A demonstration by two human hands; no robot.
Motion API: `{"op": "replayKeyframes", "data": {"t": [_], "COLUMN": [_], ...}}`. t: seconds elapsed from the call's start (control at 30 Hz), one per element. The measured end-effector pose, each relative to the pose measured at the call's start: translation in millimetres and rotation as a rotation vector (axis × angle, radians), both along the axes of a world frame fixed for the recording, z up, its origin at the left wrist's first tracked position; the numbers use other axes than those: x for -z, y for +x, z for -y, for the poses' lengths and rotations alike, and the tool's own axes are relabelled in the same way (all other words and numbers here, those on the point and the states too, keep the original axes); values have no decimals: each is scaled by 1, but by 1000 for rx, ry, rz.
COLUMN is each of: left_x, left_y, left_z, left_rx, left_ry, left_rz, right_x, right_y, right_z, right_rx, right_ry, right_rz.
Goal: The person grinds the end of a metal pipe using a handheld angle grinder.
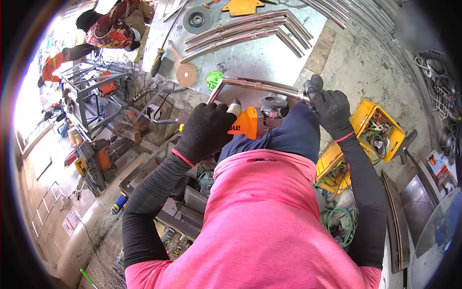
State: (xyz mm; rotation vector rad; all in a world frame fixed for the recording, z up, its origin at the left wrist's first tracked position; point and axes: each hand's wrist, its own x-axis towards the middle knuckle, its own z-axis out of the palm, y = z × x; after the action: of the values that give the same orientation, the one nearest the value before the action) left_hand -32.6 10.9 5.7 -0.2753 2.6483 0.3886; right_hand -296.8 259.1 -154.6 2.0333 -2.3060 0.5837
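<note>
My left hand [204, 130], in a black glove, is wrapped around the body of an orange angle grinder [248, 124]. The grinder's head points right, with a grey disc [273, 102] facing up just below a bent metal tube [260, 85]. My gloved right hand [329, 108] grips this shiny tube near its right end, above my dark-blue trouser leg [301, 127]. From there the tube runs left and bends down near my left hand. A pale covering shows at the left thumb's tip.
Several similar bent tubes [248, 31] lie on a metal sheet [231, 60] ahead, near a screwdriver [157, 61], a brown disc [186, 75] and a dark disc [197, 20]. A yellow toolbox [332, 161] stands open at right. Another person [113, 26] crouches at upper left.
</note>
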Motion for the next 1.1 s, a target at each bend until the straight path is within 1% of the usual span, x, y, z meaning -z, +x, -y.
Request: {"op": "replayKeyframes", "data": {"t": [0.2, 0.47, 0.77, 0.87, 1.1], "left_x": [-2, -2, -1, -1, 1], "left_y": [-3, -7, -7, -7, -3], "left_z": [2, 2, 4, 4, 7], "left_rx": [6, 2, 18, 42, 47], "left_ry": [20, 19, 25, -1, 14], "left_rz": [10, -22, 3, -24, 0], "right_x": [1, -1, -9, -11, -3], "right_y": [2, 2, 2, 2, 2], "right_z": [-3, 1, 4, 4, 3], "right_rx": [14, 18, 14, 26, 16], "right_ry": [28, -33, -10, -7, 12], "right_rz": [-19, 10, -25, -25, -14]}}
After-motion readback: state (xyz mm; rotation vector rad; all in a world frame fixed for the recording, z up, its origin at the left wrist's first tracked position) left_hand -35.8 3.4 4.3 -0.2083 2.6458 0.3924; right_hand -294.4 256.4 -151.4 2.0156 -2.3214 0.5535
